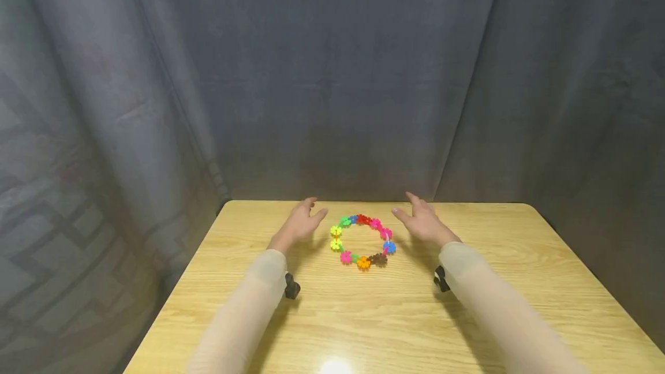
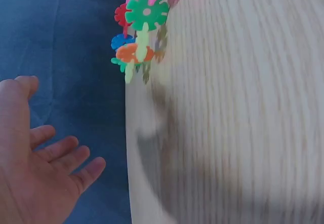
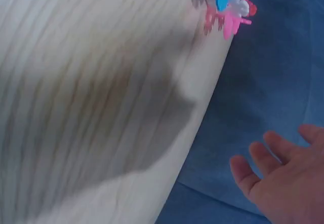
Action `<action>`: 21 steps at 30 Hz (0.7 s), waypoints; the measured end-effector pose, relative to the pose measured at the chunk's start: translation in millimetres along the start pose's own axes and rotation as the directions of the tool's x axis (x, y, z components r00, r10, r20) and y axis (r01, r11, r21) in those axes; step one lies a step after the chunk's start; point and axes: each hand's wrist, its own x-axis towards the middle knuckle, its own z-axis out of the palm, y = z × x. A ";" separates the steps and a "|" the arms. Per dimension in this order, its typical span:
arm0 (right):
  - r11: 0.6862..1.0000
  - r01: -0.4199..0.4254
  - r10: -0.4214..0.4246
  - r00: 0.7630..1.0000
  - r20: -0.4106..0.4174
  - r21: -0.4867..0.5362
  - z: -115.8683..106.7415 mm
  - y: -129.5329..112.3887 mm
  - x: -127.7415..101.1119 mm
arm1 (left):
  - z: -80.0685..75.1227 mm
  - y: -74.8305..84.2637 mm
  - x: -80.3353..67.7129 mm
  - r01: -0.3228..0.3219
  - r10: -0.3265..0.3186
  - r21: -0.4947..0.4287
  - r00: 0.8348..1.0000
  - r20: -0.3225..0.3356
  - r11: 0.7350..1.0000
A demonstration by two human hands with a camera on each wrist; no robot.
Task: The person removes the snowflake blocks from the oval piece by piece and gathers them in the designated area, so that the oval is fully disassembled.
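A ring of linked plastic snowflake-shaped discs (image 1: pixel 363 262) lies on the wooden table, in yellow, green, blue, red, pink, brown and orange. To its left my left hand (image 1: pixel 300 224) is held over the table with fingers spread and nothing in it. My right hand (image 1: pixel 423 224) is on the ring's other side, fingers loosely extended and holding nothing. In the left wrist view a green disc (image 2: pixel 147 12) is at the near side of the ring, apart from the fingers (image 2: pixel 63 149). The right wrist view has a pink disc (image 3: pixel 232 25) beyond the fingertips.
The wooden table (image 1: pixel 332 316) ends at a straight far edge close behind both hands. Grey curtains (image 1: pixel 332 74) hang behind it and along both sides. Black wrist-camera mounts (image 1: pixel 292 286) sit under the sleeves.
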 end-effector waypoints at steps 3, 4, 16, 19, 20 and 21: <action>0.999 0.016 -0.016 1.000 0.007 0.045 5.3 -4.2 0.2 | 3.1 0.0 -0.8 0.006 -0.007 -0.042 1.000 -0.008 0.999; 0.998 0.019 -0.020 1.000 0.014 0.058 6.9 -5.4 0.3 | 4.6 -0.2 -1.3 0.017 -0.017 -0.056 1.000 -0.009 0.998; 0.921 -0.145 0.088 0.982 0.169 0.361 19.7 -4.9 0.4 | 24.5 2.4 -4.3 0.087 -0.084 -0.133 0.996 0.025 0.987; 0.902 -0.174 0.104 0.976 0.192 0.396 22.7 -4.3 0.0 | 27.8 1.9 -3.9 0.092 -0.090 -0.130 0.996 0.021 0.987; 0.895 -0.183 0.109 0.974 0.200 0.406 24.3 -4.1 0.1 | 28.7 1.5 -4.1 0.095 -0.093 -0.128 0.995 0.023 0.987; 0.891 -0.190 0.112 0.972 0.206 0.412 26.0 -3.9 0.4 | 29.7 1.5 -4.7 0.099 -0.096 -0.130 0.995 0.025 0.987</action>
